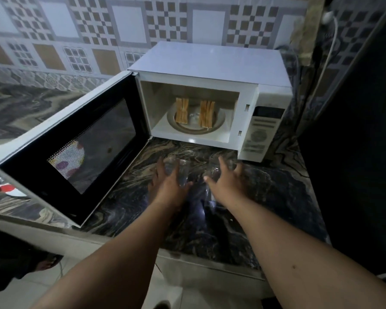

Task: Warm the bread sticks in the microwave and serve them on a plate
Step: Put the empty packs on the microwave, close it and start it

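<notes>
Both hands, left hand (167,186) and right hand (226,184), hover over the desk (265,197), fingers (221,163) spread around a clear, blurred object. Beyond them, bread sticks (195,112) lie on the open microwave (210,103) turntable. Next, probably shutting the door (76,141).

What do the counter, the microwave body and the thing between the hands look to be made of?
Counter: polished stone, probably marble or granite, going by the dark swirled veining and glossy reflections. Microwave: white painted sheet metal on top, the control panel looks like plastic. The clear wrapper between the left hand and right hand: thin transparent plastic, judging by crinkles and glints; its outline is blurred.
</notes>
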